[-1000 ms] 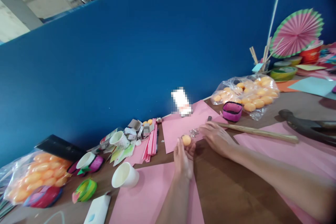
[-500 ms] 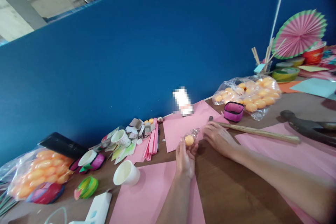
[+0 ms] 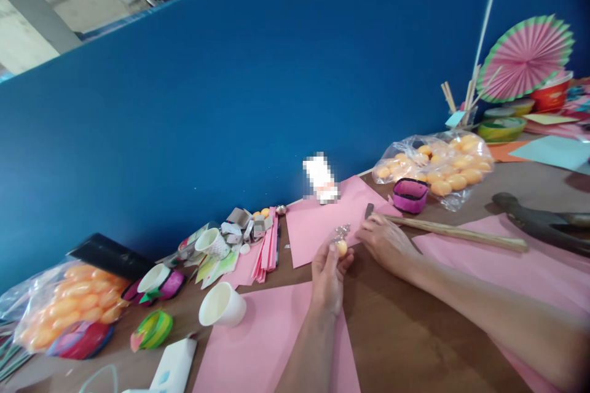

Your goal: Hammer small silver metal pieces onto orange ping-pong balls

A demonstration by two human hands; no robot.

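My left hand (image 3: 328, 273) is closed around a small orange ball (image 3: 342, 249), with the thumb across part of it. A silvery, crinkled bit (image 3: 340, 233) shows just above the ball; whether it is joined to it I cannot tell. My right hand (image 3: 385, 242) is to the right, knuckles up and fingers curled together, their tips low near the table. Anything inside that grasp is hidden. Right behind these fingers lies a wooden-handled hammer (image 3: 461, 233), its dark head poking out past them. A pink paper sheet (image 3: 318, 230) lies beyond both hands.
A white paper cup (image 3: 222, 305) lies tipped on another pink sheet (image 3: 258, 344). Bags of orange balls (image 3: 456, 181) sit at both sides. A purple ring-shaped box (image 3: 410, 195) and a dark tool (image 3: 539, 221) are on the right. A blue wall (image 3: 276, 73) closes off the back.
The orange ball has shifted slightly right in my left hand, and my thumb now covers more of it. My right hand stays nearly in place.
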